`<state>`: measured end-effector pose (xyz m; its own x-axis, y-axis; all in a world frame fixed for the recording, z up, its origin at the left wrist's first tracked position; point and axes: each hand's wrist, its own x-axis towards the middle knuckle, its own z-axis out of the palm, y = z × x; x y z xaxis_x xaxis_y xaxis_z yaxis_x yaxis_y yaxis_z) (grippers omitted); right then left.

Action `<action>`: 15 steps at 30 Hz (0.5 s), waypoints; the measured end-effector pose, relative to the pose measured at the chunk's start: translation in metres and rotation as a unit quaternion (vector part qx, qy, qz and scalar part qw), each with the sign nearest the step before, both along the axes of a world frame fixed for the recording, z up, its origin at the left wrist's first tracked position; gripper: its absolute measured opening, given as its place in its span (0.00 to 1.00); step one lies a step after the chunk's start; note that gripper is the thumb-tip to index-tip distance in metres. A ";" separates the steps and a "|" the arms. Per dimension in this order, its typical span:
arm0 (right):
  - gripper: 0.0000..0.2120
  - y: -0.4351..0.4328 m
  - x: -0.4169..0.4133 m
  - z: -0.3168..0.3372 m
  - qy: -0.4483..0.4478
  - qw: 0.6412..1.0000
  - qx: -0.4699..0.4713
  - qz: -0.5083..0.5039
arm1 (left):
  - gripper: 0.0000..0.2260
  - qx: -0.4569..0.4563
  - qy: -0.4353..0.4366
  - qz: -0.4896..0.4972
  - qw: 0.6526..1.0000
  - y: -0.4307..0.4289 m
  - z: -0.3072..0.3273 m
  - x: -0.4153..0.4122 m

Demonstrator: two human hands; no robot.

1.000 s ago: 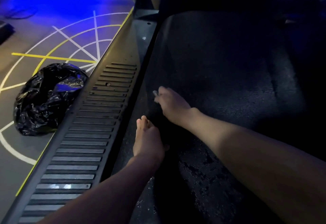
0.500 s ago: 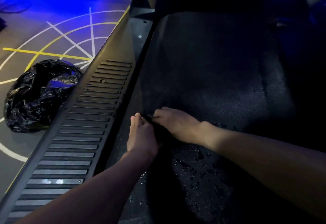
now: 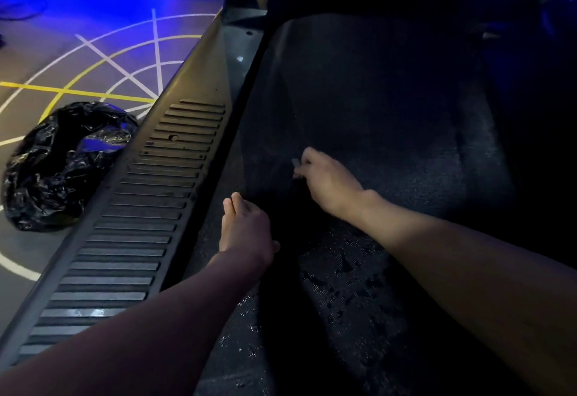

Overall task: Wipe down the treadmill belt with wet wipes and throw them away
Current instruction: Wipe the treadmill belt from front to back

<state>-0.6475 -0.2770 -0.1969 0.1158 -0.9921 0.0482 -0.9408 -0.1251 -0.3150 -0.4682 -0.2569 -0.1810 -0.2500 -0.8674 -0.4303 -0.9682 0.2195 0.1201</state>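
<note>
The dark treadmill belt (image 3: 390,121) fills the middle and right of the view, running away from the person toward a dim, shadowed far end. The left hand (image 3: 246,230) lies palm down on the belt close to its left edge, its fingers (image 3: 232,205) straight and held together, pointing up the belt; it holds nothing. The right hand (image 3: 327,183) is farther up the belt, toward the middle and well clear of the right edge, knuckles up and fingers curled in on a wet wipe (image 3: 295,163), of which only a small pale corner shows at the fingertips, low over the belt surface. Whether the wipe presses on the belt cannot be told in the low light. Nearer the person, the belt shows glistening wet patches (image 3: 349,274) between the two forearms. Along the belt's left edge runs the grey ribbed side rail (image 3: 140,208). Beyond the rail, on the floor (image 3: 37,52) with its white and yellow painted lines (image 3: 118,66), a crumpled black rubbish bag (image 3: 59,164) sits just beside the rail, lit blue on its upper folds.
</note>
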 end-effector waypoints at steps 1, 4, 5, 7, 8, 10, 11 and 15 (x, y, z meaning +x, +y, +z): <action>0.10 -0.001 -0.002 0.001 0.006 1.000 -0.012 -0.015 | 0.49 0.001 -0.001 -0.002 1.000 -0.001 0.000 0.000; 0.05 0.027 0.006 0.003 -0.015 0.995 -0.044 0.088 | 0.43 -0.008 0.002 -0.012 1.000 -0.001 -0.001 0.000; 0.05 0.041 0.011 0.005 -0.010 0.988 -0.040 0.149 | 0.40 -0.012 0.000 -0.018 1.000 -0.002 0.000 -0.001; 0.07 0.052 0.007 0.004 0.017 0.977 -0.009 0.213 | 0.38 -0.003 -0.013 -0.026 1.000 -0.002 0.001 -0.003; 0.08 0.046 0.001 0.004 0.021 0.979 0.001 0.204 | 0.39 0.007 -0.022 -0.028 0.999 -0.001 0.000 -0.005; 0.12 0.025 -0.013 0.002 0.011 0.993 -0.013 0.117 | 0.40 0.021 -0.035 -0.030 0.999 -0.001 0.000 -0.007; 0.14 0.014 -0.019 0.001 0.001 0.998 -0.023 0.063 | 0.40 0.023 -0.040 -0.030 0.998 -0.001 0.000 -0.007; 0.13 0.027 -0.011 -0.002 0.015 0.997 -0.040 0.057 | 0.42 0.035 -0.045 -0.028 0.998 -0.001 0.000 -0.008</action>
